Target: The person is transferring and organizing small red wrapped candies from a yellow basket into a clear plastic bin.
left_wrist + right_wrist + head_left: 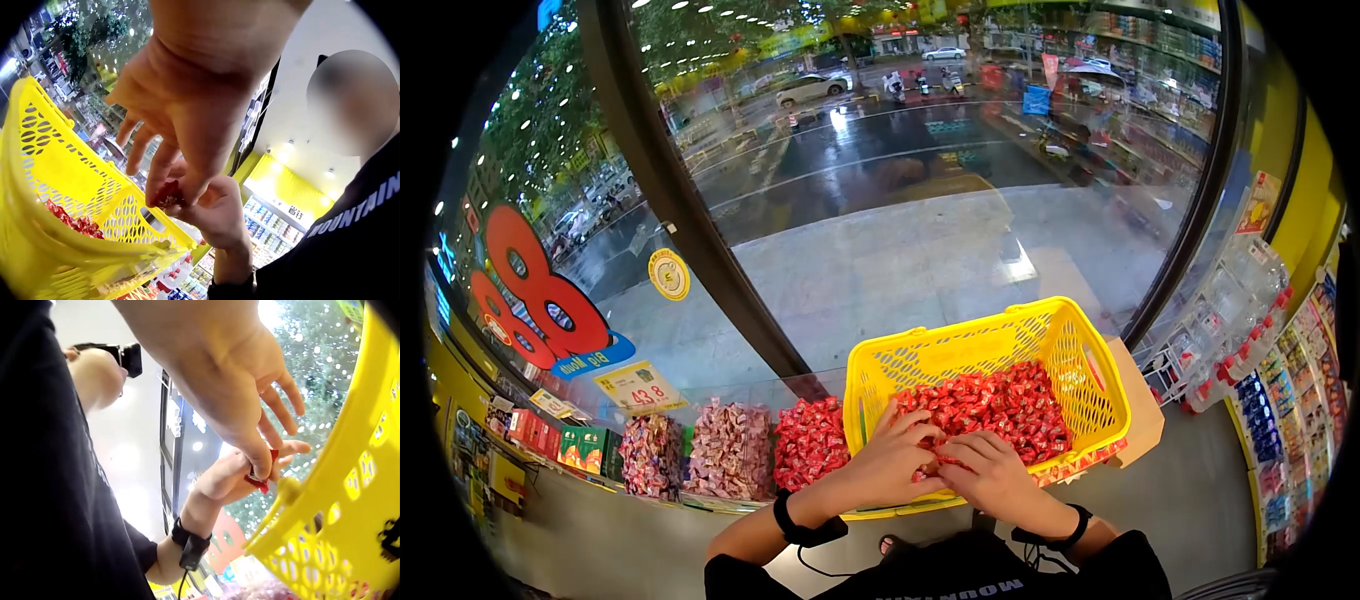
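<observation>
A yellow basket (990,330) holds many red-wrapped candies (1010,405). Over its near rim the left hand (897,462) and the right hand (992,475) meet. In the left wrist view, one red-wrapped piece (169,195) is between the left hand's (187,112) thumb and index finger, with the right hand (215,209) against it. The right wrist view shows the red piece (261,478) at the right hand's (231,381) thumb, the left hand (228,478) beside it. Both hands pinch it; their other fingers are spread.
Left of the basket stand clear bins of red candies (810,440), pink-wrapped candies (730,450) and mixed candies (652,455). A cardboard box (1140,405) sits under the basket's right side. Behind is a glass window; shelves (1300,400) and bottles (1235,310) stand at right.
</observation>
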Motion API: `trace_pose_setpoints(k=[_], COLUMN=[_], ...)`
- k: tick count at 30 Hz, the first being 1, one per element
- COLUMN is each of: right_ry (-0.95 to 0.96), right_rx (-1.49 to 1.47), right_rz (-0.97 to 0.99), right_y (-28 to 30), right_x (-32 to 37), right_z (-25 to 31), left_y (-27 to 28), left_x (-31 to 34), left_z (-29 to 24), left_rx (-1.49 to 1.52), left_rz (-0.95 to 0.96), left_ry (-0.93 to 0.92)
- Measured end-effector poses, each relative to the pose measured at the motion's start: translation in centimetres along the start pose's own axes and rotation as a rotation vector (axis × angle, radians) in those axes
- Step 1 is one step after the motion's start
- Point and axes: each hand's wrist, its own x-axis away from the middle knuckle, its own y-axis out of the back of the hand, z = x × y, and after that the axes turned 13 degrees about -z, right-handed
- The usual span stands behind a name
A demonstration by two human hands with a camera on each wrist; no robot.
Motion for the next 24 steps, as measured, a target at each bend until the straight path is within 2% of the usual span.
trace_pose_setpoints(k=[2, 6, 14, 20, 24], right_ry=[-0.04, -0.095, -0.144, -0.174, -0.158], right_rx=[-0.008, -0.042, -0.073, -0.085, -0.032], right_rz=[-0.01, -0.004, -0.014, 0.031, 0.039], right_y=[-1.4, -4.8, -8.5, -8.8, -9.0], right_x=[-1.3, -2.6, -3.8, -4.4, -4.3], right_z=[2.1, 5.5, 9.0, 9.6, 8.4], left_y=[1.1, 0.7, -0.9, -1.1, -1.8], left_x=[3.3, 8.8, 14.0, 15.7, 17.6], left_z=[0.5, 2.6, 4.9, 6.0, 9.8], left_rx=[0.017, -0.098, -0.086, -0.093, -0.136], left_rz=[-0.134, -0.346, -0.694, -0.754, -0.807], left_ry=[0.015, -0.078, -0.024, 0.033, 0.209])
